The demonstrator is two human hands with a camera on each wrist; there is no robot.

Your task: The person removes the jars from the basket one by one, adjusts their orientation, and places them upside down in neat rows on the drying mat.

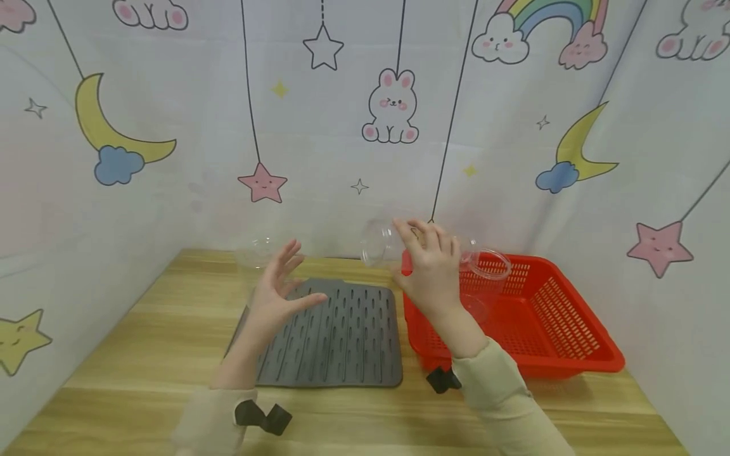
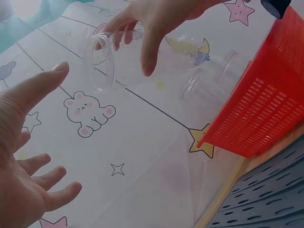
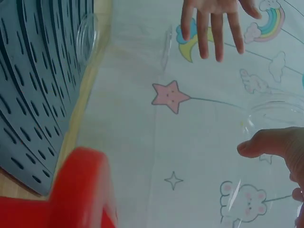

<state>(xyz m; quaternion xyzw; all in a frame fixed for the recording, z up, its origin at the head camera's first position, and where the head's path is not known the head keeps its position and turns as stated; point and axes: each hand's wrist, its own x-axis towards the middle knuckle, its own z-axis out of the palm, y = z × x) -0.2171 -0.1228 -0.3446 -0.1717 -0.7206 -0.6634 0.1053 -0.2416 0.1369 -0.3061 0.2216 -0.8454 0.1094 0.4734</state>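
My right hand point(image 1: 432, 275) grips a clear plastic cup point(image 1: 377, 244) lying sideways in the air, near the left rim of the red basket point(image 1: 570, 364). In the left wrist view, the thumb and fingers close round the body of this cup point(image 2: 128, 59), and its ringed mouth points toward my left hand point(image 2: 23, 161). Empty, with fingers spread and thumb out, my left hand point(image 1: 274, 297) hovers over the grey slotted mat point(image 1: 336, 342). Behind it, a second clear cup point(image 1: 253, 253) stands upright at the mat's back left. Another clear cup point(image 1: 493, 272) tilts inside the basket.
The mat and the basket lie side by side on a wood-grain table point(image 1: 142, 354). A white printed curtain point(image 1: 319, 139) hangs close behind the table and along both sides. The basket's raised rim stands beneath my right forearm.
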